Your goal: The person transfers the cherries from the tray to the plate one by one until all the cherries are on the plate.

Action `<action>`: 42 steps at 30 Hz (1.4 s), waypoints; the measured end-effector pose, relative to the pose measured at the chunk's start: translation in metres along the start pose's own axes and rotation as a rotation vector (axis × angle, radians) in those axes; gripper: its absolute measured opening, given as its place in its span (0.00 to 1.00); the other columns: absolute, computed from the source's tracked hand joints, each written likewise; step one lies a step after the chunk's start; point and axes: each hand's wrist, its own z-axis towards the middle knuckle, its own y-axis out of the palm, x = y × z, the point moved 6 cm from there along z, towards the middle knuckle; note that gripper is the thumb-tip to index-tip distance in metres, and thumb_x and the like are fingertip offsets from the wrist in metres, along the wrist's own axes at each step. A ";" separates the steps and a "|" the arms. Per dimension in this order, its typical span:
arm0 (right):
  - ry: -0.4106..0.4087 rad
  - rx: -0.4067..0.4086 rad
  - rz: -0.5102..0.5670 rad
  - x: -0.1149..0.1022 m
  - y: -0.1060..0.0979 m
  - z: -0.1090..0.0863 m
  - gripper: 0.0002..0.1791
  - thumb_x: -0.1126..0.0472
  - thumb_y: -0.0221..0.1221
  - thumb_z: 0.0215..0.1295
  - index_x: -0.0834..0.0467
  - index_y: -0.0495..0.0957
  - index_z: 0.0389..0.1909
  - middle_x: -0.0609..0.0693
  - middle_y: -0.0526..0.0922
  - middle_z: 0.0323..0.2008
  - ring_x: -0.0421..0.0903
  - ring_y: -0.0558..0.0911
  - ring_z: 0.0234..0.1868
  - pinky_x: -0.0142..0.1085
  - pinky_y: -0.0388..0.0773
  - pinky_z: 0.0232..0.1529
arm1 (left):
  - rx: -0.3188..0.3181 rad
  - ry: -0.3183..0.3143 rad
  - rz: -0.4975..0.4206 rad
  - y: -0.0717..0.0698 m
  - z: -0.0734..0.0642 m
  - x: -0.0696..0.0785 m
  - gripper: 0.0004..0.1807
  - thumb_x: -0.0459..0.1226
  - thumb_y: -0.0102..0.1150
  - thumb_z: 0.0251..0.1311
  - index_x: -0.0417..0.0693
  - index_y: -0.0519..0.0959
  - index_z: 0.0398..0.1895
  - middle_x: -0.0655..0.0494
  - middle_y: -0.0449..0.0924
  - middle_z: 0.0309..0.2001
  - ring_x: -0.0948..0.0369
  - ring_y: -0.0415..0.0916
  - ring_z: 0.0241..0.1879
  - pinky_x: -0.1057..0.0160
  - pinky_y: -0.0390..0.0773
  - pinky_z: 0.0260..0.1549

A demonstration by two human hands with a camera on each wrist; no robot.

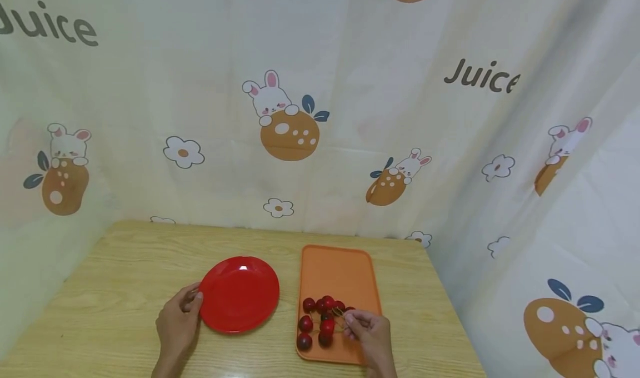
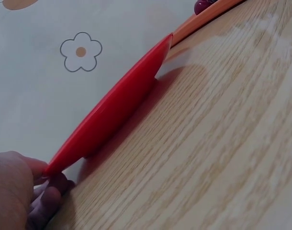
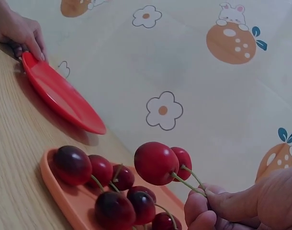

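Observation:
At the left, my left hand (image 1: 177, 321) grips the near-left rim of a round red plate (image 1: 240, 294), its thumb on top and fingers under the edge. In the left wrist view the plate (image 2: 112, 110) shows from the side, its base low over the wood. My right hand (image 1: 369, 333), over the right side of an orange tray (image 1: 340, 269), pinches thin green stems between thumb and fingertips. Two red cherries (image 3: 156, 163) hang on those stems in the right wrist view, above the other cherries. Several dark red cherries (image 3: 115, 211) lie on the tray's near-left part.
The light wooden table (image 1: 135, 261) carries the plate on the left and the tray on the right, with a narrow gap of wood between them. A pale curtain (image 1: 210, 89) printed with rabbits and fruit hangs behind and along both sides.

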 end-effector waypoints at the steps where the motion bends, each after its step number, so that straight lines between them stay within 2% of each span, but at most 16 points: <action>1: 0.003 -0.004 0.001 0.000 0.001 0.000 0.13 0.72 0.63 0.76 0.81 0.83 0.51 0.55 0.92 0.32 0.38 0.86 0.25 0.27 0.81 0.31 | 0.002 0.000 0.001 0.000 0.000 0.000 0.16 0.36 0.65 0.76 0.46 0.87 0.62 0.45 0.93 0.50 0.73 0.81 0.33 0.65 0.73 0.39; 5: 0.010 -0.018 0.001 -0.002 0.007 -0.001 0.13 0.71 0.63 0.77 0.81 0.83 0.51 0.52 0.92 0.31 0.38 0.86 0.26 0.27 0.81 0.30 | 0.001 0.001 0.008 -0.001 0.001 0.001 0.16 0.37 0.64 0.76 0.46 0.87 0.63 0.45 0.93 0.50 0.73 0.81 0.33 0.65 0.73 0.40; 19: 0.027 -0.068 0.007 -0.006 0.019 0.000 0.14 0.67 0.65 0.77 0.77 0.85 0.51 0.51 0.92 0.31 0.38 0.86 0.27 0.27 0.80 0.31 | -0.012 -0.022 0.005 -0.002 -0.001 0.001 0.17 0.37 0.65 0.76 0.44 0.86 0.63 0.42 0.92 0.52 0.69 0.82 0.34 0.67 0.72 0.37; 42: 0.021 -0.110 0.052 -0.004 0.034 0.003 0.12 0.69 0.65 0.75 0.78 0.84 0.50 0.51 0.91 0.29 0.37 0.86 0.26 0.26 0.80 0.30 | -0.022 -0.021 0.010 -0.001 -0.001 0.001 0.17 0.37 0.65 0.76 0.45 0.86 0.64 0.43 0.93 0.52 0.70 0.82 0.34 0.65 0.72 0.39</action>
